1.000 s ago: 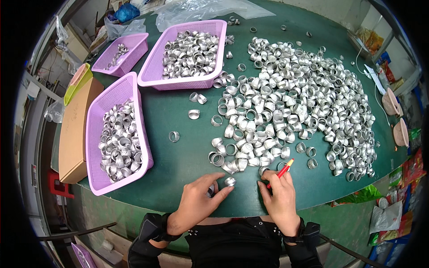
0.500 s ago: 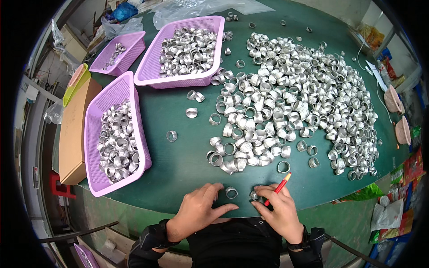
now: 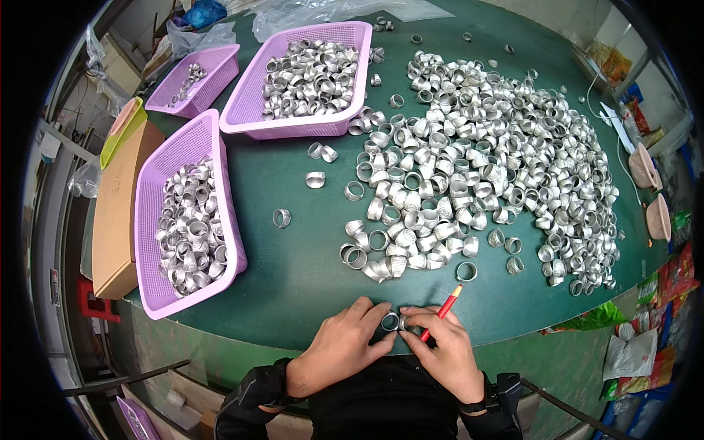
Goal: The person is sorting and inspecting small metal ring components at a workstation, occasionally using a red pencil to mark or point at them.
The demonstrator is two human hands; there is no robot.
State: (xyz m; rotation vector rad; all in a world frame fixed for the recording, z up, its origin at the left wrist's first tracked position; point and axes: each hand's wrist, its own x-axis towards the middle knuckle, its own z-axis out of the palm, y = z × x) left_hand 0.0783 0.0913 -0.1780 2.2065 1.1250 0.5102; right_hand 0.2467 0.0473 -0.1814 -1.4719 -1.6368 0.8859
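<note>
At the table's front edge my left hand [image 3: 345,339] closes thumb and fingertips round a silver metal ring [image 3: 390,321] with its opening turned upward. Close against it, my right hand [image 3: 446,350] pinches a second silver ring [image 3: 404,323], which its fingers partly cover. The same right hand also holds a red pencil [image 3: 444,308], slanting up to the right with its pale tip away from me. Just beyond the pencil another ring [image 3: 466,271] lies alone, in front of the broad heap of rings [image 3: 484,161].
Purple plastic baskets with rings stand at the left [image 3: 236,242], the back [image 3: 233,117] and the far left [image 3: 233,67]. Beside them is a cardboard box [image 3: 117,220]. Some loose rings [image 3: 281,218] lie on the green table [image 3: 293,271] between baskets and heap.
My left hand has moved right and closed on the ring that lay between my hands. My right hand, with its ring and pencil, has shifted left, bringing the two rings together.
</note>
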